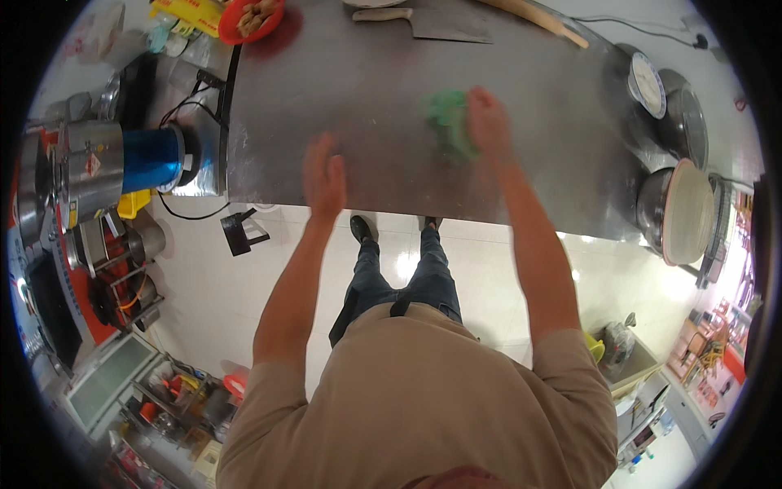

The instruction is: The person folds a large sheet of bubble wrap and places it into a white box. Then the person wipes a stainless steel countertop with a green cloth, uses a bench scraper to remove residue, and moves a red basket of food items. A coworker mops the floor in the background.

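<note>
My right hand point(490, 125) grips a green cloth point(451, 122) against the steel tabletop point(379, 159); both are blurred. Over the table's front left part, my left hand point(325, 180) holds nothing, its thumb apart from the fingers. Whether that hand touches the steel, I cannot tell. Beyond the hands, a cleaver point(449, 25) with a pale handle lies flat near the far edge. To its right is a wooden rolling pin point(537, 18).
A red bowl point(226, 24) holding brown pieces sits far left. Along the right edge stand a white bowl point(647, 85), a metal bowl point(687, 125) and a large basin point(689, 214). Left of the table are a steel-and-blue appliance point(149, 158) and a cable point(189, 214).
</note>
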A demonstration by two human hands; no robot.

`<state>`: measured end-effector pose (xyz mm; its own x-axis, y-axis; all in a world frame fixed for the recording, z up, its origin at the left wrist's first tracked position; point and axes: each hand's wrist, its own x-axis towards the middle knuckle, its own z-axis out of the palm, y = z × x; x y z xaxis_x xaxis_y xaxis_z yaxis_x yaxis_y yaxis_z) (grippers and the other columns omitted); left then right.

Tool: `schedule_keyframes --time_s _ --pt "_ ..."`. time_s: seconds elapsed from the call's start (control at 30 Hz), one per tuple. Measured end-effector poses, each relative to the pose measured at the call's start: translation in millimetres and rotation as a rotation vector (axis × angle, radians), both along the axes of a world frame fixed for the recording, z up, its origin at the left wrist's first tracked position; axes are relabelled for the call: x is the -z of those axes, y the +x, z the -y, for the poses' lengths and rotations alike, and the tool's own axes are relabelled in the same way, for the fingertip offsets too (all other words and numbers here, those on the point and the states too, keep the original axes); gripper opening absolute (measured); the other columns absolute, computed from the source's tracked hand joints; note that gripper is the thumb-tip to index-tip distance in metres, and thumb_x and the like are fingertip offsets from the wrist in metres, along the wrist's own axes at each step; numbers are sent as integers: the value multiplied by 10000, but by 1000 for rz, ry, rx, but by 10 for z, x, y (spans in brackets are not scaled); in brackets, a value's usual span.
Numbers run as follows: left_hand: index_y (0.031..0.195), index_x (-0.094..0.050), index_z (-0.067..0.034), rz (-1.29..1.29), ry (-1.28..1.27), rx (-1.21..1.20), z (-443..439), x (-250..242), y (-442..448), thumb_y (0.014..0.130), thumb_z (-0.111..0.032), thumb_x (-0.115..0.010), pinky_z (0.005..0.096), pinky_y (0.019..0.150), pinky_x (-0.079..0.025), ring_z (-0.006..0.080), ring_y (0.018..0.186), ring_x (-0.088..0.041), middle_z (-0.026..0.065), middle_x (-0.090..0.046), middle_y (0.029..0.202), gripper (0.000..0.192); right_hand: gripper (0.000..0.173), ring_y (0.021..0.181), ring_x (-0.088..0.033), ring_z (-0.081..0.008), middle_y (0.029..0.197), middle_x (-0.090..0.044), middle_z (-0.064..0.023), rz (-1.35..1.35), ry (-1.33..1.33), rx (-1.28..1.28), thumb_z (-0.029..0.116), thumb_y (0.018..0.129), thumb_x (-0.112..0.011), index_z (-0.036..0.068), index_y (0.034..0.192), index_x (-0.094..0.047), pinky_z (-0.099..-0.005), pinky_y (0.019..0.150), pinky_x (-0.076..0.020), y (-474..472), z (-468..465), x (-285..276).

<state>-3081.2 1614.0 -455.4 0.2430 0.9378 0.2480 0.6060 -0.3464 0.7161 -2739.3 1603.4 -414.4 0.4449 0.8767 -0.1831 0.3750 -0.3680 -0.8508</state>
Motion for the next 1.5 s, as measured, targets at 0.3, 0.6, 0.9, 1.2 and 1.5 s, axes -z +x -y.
schedule_keyframes --time_s 0.3,0.6,0.9,1.2,1.5 --pt "1428 -413 73 -312 133 -139 -41 305 -348 990 -366 -550 576 1186 -190 476 1432 -302 280 -392 1506 635 237 1185 -520 -397 1226 -588 -176 1020 160 -14 214 863 -616 65 1044 -652 -534 979 -405 -430 686 745" --pt "1426 -437 46 163 11 46 -62 179 -83 944 -208 -594 478 1147 -326 437 1377 -399 250 -448 1462 567 194 1025 -623 -383 1071 -666 -198 477 102 -249 181 907 -575 52 1018 -667 -468 881 -504 -576 114 496" --pt "1406 -454 21 44 88 46 8 223 -94 923 -205 -617 469 1139 -340 431 1374 -406 232 -462 1455 557 298 980 -652 -341 1077 -687 -154 953 -237 438 269 866 -684 62 1081 -687 -467 825 -502 73 1567 636" --pt "1394 -455 22 72 99 61 -21 210 -49 923 -199 -628 463 1108 -367 420 1329 -442 227 -478 1428 549 239 915 -632 -397 957 -644 -194 467 -43 -105 281 867 -641 62 956 -670 -495 751 -497 -797 408 543" --pt "1245 -577 12 53 85 -158 -277 203 -467 952 -189 -602 453 987 -426 373 1127 -541 186 -595 1214 356 265 752 -617 -334 790 -621 -156 667 34 42 258 949 -574 6 881 -620 -435 695 -480 1091 445 2"
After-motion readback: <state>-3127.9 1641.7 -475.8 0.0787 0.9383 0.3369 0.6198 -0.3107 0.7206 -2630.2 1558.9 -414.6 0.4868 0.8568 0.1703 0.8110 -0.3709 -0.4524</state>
